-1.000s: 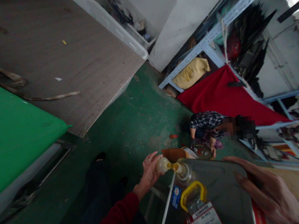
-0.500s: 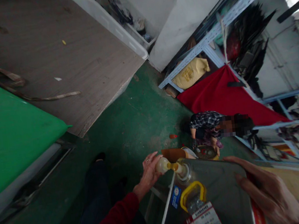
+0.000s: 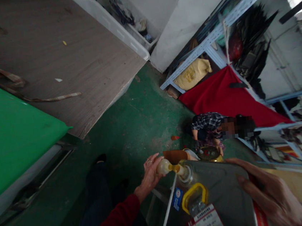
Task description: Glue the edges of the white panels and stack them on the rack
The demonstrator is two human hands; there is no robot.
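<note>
My left hand (image 3: 153, 168) is wrapped round a small translucent bottle (image 3: 162, 166). The bottle's mouth meets the spout (image 3: 183, 170) of a large grey metal can (image 3: 223, 188), and yellowish liquid shows between them. The can is tilted, with its yellow handle (image 3: 194, 197) and a white and red label (image 3: 207, 222) towards me. My right hand (image 3: 275, 190) grips the can's far right edge, thumb on the top face and fingers along the side.
Beyond the can a person in a checked shirt (image 3: 208, 121) crouches, hands at a round container (image 3: 208, 153). A small orange-red bottle (image 3: 174, 138) is on the green floor (image 3: 130, 118). A wooden-topped table (image 3: 94, 61) stands left; blue shelving (image 3: 201, 50) with red cloth (image 3: 219, 93) is right.
The crouching person's hand and the round container have shifted slightly. My hands, the small bottle and the can hold almost the same position.
</note>
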